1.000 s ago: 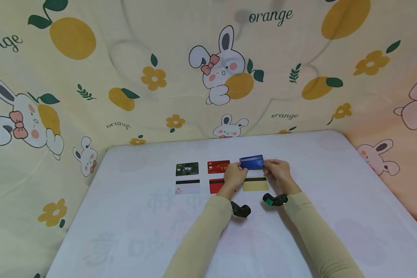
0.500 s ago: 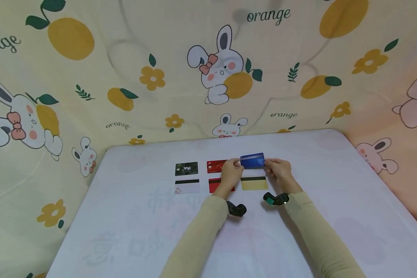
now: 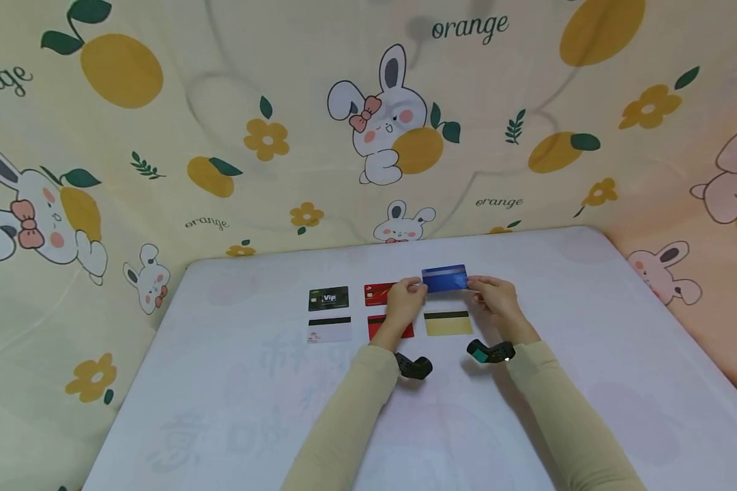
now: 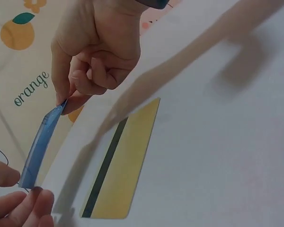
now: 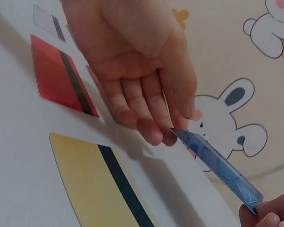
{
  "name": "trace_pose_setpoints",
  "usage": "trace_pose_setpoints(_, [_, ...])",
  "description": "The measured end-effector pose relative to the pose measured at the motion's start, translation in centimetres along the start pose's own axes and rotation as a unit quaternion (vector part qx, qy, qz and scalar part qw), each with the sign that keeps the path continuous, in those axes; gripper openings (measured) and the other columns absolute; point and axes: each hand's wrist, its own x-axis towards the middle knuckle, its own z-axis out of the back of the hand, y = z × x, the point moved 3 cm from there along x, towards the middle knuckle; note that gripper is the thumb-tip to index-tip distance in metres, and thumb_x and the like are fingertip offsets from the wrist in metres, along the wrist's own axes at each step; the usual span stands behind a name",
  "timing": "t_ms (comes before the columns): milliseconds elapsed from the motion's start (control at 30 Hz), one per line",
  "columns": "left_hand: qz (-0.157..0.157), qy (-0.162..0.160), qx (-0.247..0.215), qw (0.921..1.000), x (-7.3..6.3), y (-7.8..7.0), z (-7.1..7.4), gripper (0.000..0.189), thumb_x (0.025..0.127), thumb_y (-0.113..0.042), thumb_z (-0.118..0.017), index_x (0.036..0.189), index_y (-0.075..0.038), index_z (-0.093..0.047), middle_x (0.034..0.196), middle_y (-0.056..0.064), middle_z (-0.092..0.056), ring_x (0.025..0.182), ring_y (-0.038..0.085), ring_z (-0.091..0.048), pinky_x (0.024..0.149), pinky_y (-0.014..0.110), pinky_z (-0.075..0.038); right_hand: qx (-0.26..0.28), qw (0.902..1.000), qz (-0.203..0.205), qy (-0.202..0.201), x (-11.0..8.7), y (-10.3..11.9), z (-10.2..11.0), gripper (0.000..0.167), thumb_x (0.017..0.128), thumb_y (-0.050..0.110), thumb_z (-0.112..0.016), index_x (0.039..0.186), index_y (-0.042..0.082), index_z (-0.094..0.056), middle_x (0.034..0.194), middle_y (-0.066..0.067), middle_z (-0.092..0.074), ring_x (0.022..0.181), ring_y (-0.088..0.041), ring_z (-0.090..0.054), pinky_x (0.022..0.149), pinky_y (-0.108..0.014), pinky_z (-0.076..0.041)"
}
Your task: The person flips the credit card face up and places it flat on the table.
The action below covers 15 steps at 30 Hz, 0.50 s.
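Observation:
A blue plastic bank card (image 3: 445, 278) with a pale stripe is raised above the table, seen nearly edge-on in both wrist views. My right hand (image 3: 496, 300) pinches its right end between thumb and fingertips. At the card's lower left corner, my left hand (image 3: 404, 303) pinches with thumb and fingers. Below it a gold card (image 3: 448, 324) with a black stripe lies flat. The left hand and wrist partly cover a red VIP card (image 3: 377, 294) and a red striped card (image 3: 377, 327).
A black VIP card (image 3: 328, 298) lies at the left of the back row, with a white striped card (image 3: 329, 331) in front of it. The white table (image 3: 233, 382) ends at a patterned curtain (image 3: 319, 136) behind.
The blue card has risen and moved slightly away from the gold card, its tilt levelling. My left hand has shifted a little left and up, uncovering more of the front red card.

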Motion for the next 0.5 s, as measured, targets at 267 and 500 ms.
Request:
trace_pose_setpoints(267, [0.015, 0.002, -0.091, 0.9957, -0.1, 0.1, 0.0, 0.028, 0.095, -0.018, -0.059, 0.120, -0.007, -0.065, 0.098, 0.013, -0.073, 0.087, 0.022, -0.072, 0.069, 0.017, -0.049, 0.016, 0.9987, 0.043, 0.021, -1.4, 0.6, -0.2, 0.034, 0.096, 0.014, -0.056, 0.126, -0.001, -0.056, 0.069, 0.012, -0.058, 0.056, -0.001, -0.049, 0.053, -0.015, -0.043])
trace_pose_setpoints(500, [0.019, -0.003, -0.114, 0.9933, -0.3, 0.1, 0.2, 0.026, 0.093, -0.015, -0.061, 0.118, -0.008, -0.065, 0.095, 0.012, -0.072, 0.081, 0.017, -0.072, 0.072, 0.018, -0.050, 0.036, 0.9973, 0.062, 0.016, -2.0, 0.6, -0.3, 0.021, 0.093, 0.014, -0.060, 0.111, 0.003, -0.065, 0.069, 0.010, -0.061, 0.056, -0.001, -0.051, 0.052, -0.015, -0.044])
